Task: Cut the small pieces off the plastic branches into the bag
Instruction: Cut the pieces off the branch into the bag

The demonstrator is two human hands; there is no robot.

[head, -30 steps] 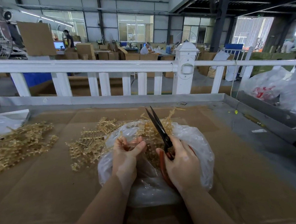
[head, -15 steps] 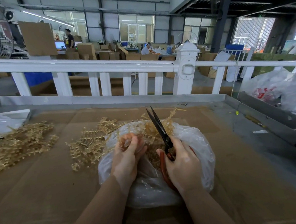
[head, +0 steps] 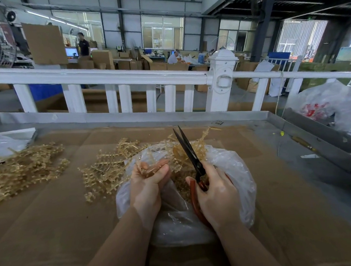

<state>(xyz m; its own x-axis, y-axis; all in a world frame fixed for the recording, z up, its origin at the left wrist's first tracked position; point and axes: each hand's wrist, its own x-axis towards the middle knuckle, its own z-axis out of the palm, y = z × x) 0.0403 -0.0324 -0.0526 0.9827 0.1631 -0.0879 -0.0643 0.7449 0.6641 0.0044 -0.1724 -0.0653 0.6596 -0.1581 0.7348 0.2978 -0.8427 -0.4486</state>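
Head view: there is just this one view, looking down at two bare hands over a table (head: 53, 232) covered in brown cardboard.
Bag: a clear, crinkly plastic bag (head: 234, 170) lies on the table in the middle, open at the top, under both hands.
Small pieces: lots of tiny pale gold bits (head: 178, 177) sit inside the bag, between the two hands.
Branches: thin, see-through gold plastic branches (head: 109, 167) with many little knobs lie in a heap just left of the bag, and some poke up behind it.
More branches: a second pile (head: 22, 169) lies far to the left, well apart from the bag.
Left hand: the left hand (head: 148, 184) is over the bag, fingers curled, pinching a little bunch of gold bits at its fingertips.
Right hand: the right hand (head: 217, 194) is wrapped round the red handles of the scissors.
Scissors: the scissors (head: 189, 152) have long dark blades that point up and away, nearly closed, with a thin gap at the tips.
Fence: a white fence (head: 97, 79) runs along the far side of the table.
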